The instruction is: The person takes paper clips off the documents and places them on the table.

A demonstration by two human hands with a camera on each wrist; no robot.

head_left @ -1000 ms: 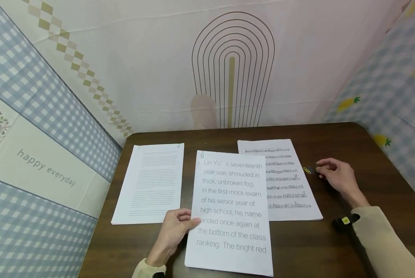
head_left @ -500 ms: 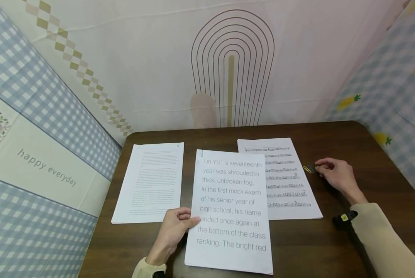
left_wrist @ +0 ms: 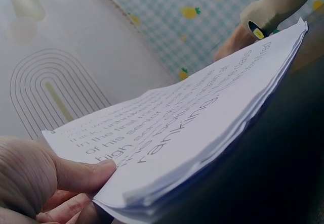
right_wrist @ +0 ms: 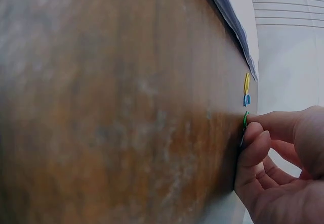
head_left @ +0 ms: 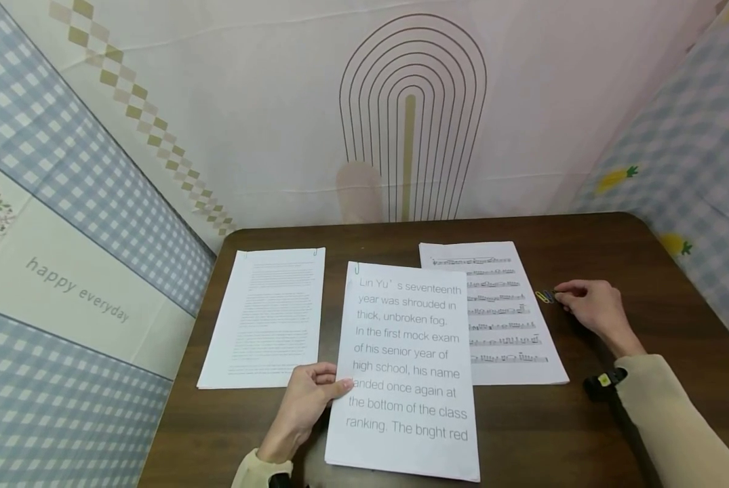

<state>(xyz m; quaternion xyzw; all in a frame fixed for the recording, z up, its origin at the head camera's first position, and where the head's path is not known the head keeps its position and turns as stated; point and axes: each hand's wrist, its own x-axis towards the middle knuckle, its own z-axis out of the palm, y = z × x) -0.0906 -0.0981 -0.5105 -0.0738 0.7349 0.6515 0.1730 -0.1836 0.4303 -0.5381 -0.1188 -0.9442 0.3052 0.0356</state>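
White stack of large-print paper sheets is slanting over the dark brown wooden table, between two other stacks. A bare left hand is gripping its left edge, thumb lying on top and fingers curling beneath. A bare right hand is bringing its fingertips nearly together, pinching a small green paper clip at the table's surface. Beside that clip, a yellow paper clip and a blue paper clip are lying close together. The large-print stack is covering the left part of a white sheet-music stack, while a small-print white paper stack is lying on the left, a clip showing near each top corner. A green clip is gripping the large-print stack's top-left corner. Its writing is reading "Lin Yu' s seventeenth year was shrouded in thick, unbroken fog" and is running down to "ranking. The bright red"; the left thumb is hiding the start of "anded". On the left, a blue-and-white checked cloth is bearing the words "happy everyday".
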